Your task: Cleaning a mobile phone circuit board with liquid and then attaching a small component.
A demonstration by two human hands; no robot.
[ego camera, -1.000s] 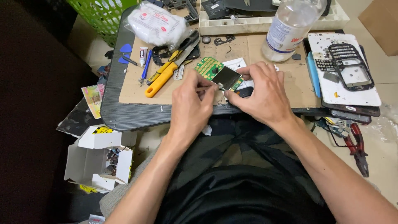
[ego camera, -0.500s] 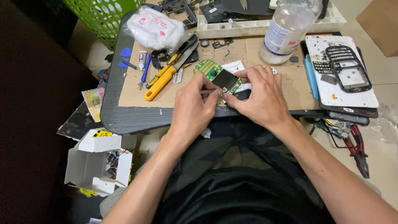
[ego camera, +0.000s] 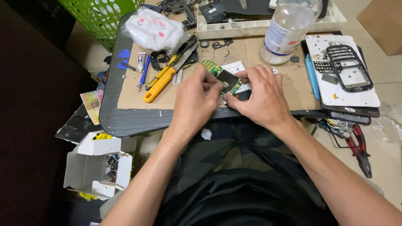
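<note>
Small green circuit board w/ dark screen (ego camera: 226,79) sat near tray's front edge (ego camera: 138,123); left hand (ego camera: 194,100) pinched a thin tool, right hand (ego camera: 261,96) gripped board. Best w/ light, steady prying.

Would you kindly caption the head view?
Both hands, left hand and right hand, grip a green circuit board over cardboard.

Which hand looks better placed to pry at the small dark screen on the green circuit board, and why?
Probably the left hand: its fingertips pinch a thin tool at the edge of the screen on the green circuit board. The right hand lies flat beside the board, steadying it.
</note>
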